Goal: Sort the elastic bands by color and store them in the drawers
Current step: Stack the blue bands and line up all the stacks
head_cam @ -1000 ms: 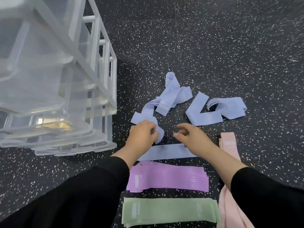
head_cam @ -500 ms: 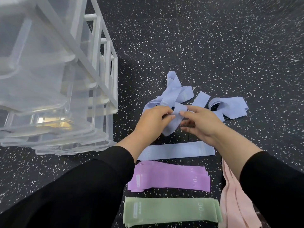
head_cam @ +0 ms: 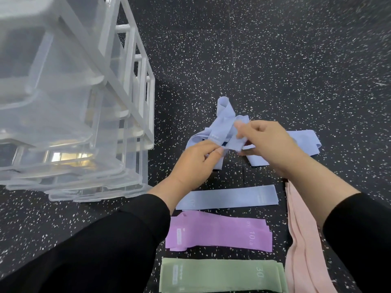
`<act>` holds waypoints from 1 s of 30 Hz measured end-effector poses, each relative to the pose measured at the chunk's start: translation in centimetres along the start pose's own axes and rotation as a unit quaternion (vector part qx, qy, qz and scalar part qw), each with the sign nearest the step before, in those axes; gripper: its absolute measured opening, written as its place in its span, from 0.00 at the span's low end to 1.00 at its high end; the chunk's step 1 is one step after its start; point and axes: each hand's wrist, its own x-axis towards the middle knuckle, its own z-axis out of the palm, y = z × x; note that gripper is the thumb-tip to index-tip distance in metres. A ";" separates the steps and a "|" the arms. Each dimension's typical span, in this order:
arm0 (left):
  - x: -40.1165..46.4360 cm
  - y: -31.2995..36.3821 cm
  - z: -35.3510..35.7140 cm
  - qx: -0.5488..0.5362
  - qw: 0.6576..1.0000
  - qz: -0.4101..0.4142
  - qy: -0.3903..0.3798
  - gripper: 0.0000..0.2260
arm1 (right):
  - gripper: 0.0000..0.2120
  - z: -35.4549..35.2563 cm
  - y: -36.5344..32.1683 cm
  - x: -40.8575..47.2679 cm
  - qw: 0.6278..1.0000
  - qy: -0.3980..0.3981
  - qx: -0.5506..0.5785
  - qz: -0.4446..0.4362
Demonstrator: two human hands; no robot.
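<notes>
Pastel bands on a speckled black floor

The floor (head_cam: 275,60) is black, flecked all over with white. Far and centre, the loose tangled bands (head_cam: 224,123) are pale blue, as is the flat band (head_cam: 228,196) nearer in. Nearer still lies a lilac-purple stack (head_cam: 218,233) with white "10" print, then a sage-green stack (head_cam: 220,275) with a pale "30". On the right the bands (head_cam: 302,240) are light pink. On the left, the drawer unit (head_cam: 63,102) is clear plastic in a white frame. Both sleeves (head_cam: 105,250) are black.
</notes>
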 end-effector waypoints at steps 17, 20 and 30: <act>2.5 2.7 -1.8 -0.214 0.972 -0.079 -0.052 0.07 | 0.19 -2.0 -4.8 -0.9 0.979 -0.025 -0.166 -0.116; 2.0 1.2 -2.1 -0.212 0.966 -0.095 -0.111 0.18 | 0.16 -2.9 -4.3 -1.0 0.994 0.010 -0.068 -0.089; -1.3 -2.3 -3.2 -0.191 0.948 -0.209 -0.143 0.04 | 0.15 -6.8 -0.6 -0.8 0.991 0.125 0.037 0.027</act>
